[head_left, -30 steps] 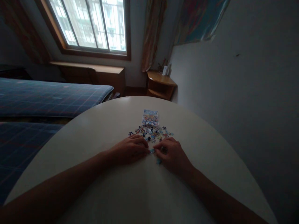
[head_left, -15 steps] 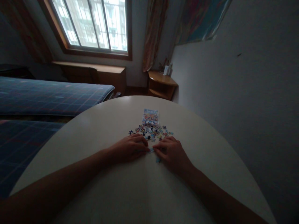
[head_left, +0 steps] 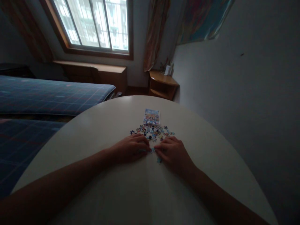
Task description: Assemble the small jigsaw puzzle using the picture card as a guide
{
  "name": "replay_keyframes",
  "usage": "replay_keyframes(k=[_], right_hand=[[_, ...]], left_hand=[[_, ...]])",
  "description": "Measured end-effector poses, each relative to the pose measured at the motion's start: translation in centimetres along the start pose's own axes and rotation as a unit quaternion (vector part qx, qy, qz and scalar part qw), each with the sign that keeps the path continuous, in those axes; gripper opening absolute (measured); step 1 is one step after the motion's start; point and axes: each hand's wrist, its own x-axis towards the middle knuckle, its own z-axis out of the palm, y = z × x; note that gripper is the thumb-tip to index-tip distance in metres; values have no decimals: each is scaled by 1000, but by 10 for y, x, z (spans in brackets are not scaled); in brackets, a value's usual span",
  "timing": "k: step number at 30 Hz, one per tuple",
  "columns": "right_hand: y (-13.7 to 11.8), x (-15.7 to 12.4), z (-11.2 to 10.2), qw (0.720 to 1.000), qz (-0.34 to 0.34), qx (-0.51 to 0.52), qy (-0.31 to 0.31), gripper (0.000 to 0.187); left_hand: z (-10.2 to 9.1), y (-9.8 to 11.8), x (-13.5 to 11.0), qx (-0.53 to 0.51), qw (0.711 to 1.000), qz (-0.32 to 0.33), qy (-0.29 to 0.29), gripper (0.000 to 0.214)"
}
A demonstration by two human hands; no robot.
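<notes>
Your left hand (head_left: 136, 147) and right hand (head_left: 172, 152) pinch pale-blue jigsaw pieces (head_left: 153, 150) between them, likely light, stiff card, best held by the edges, tabs prone to bending. Another blue piece (head_left: 159, 160) lies at five o'clock; at twelve, a loose pile (head_left: 153, 132) fronts a printed sheet or packet (head_left: 151, 117), contents indiscernible.

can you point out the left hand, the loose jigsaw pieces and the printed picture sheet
left hand (head_left: 133, 147), head view, back of the hand
loose jigsaw pieces (head_left: 153, 130), head view, middle of the pile
printed picture sheet (head_left: 151, 117), head view, middle of its printed face
</notes>
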Motion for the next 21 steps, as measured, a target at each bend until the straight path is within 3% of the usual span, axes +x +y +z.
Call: replay_keyframes(k=[8, 11, 16, 21], right_hand=[[6, -5, -28, 998, -37, 42, -40, 7], [6, -8, -32, 995, -54, 33, -72, 16], [3, -9, -31, 991, -16, 14, -135, 10], [3, -5, -31, 990, 15, 1, -139, 8]], left_hand=[[-2, 0, 1, 37, 999, 15, -21, 33], [-3, 2, 1, 52, 998, 12, -35, 35], [-5, 4, 1, 55, 998, 17, -38, 33], [-6, 3, 2, 33, 998, 42, -43, 32]])
